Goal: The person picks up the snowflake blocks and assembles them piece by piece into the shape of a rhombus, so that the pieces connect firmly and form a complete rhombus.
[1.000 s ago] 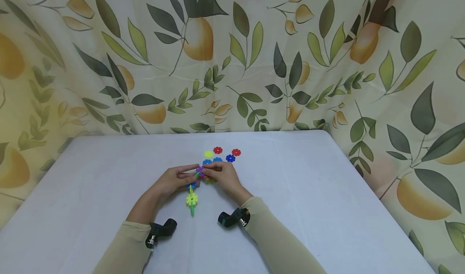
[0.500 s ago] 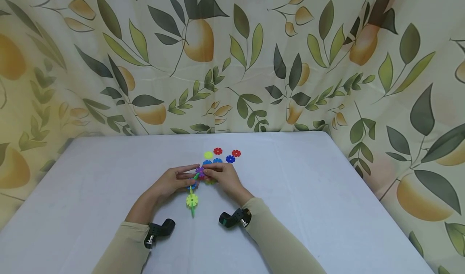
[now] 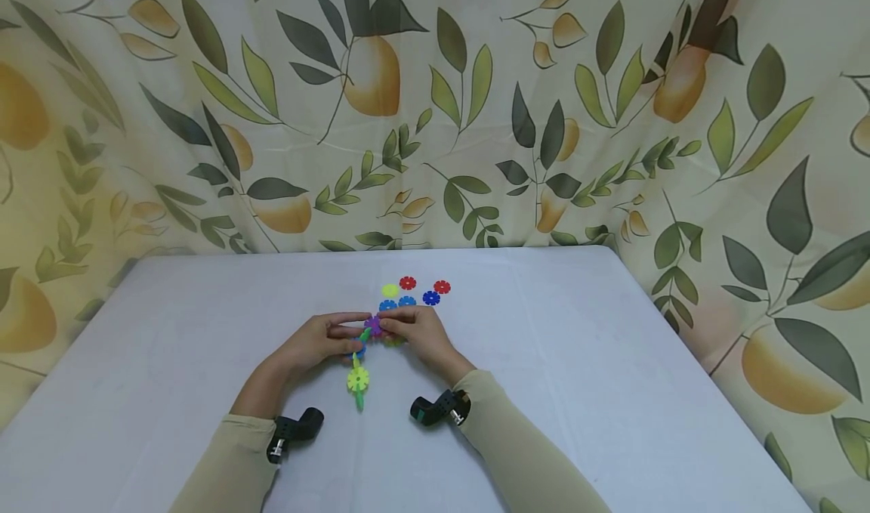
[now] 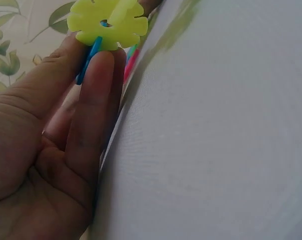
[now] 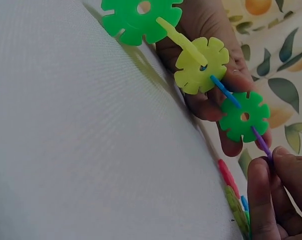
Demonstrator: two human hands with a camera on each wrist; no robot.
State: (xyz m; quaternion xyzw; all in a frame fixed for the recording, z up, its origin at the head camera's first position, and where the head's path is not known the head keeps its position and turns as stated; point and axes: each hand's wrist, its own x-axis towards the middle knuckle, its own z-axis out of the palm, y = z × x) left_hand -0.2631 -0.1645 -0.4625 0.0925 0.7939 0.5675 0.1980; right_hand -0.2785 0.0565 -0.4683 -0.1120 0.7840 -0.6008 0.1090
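A chain of slotted plastic snowflake discs hangs between my hands. In the right wrist view a large green disc (image 5: 125, 22) is at one end, followed by an edge-on yellow disc (image 5: 183, 41), a face-on yellow disc (image 5: 188, 75), a blue disc (image 5: 225, 91), a green disc (image 5: 232, 122) and a purple disc (image 5: 261, 141). My left hand (image 3: 316, 343) holds the chain at the blue disc, between thumb and fingers. My right hand (image 3: 423, 338) pinches the purple disc, which slots into the green one. Fingers partly hide the blue disc in the head view.
Loose discs lie on the white-covered table (image 3: 544, 347) just beyond my hands: red ones (image 3: 408, 282), a yellow one (image 3: 390, 290), a dark blue one (image 3: 431, 298) and lighter blue ones (image 3: 407, 301). Others lie partly hidden below the right hand. A patterned curtain (image 3: 448, 165) stands behind.
My left hand has shifted slightly left and toward me, and the chain's yellow and green end has moved a little nearer. The right hand stays almost in place, still pinching the purple disc.
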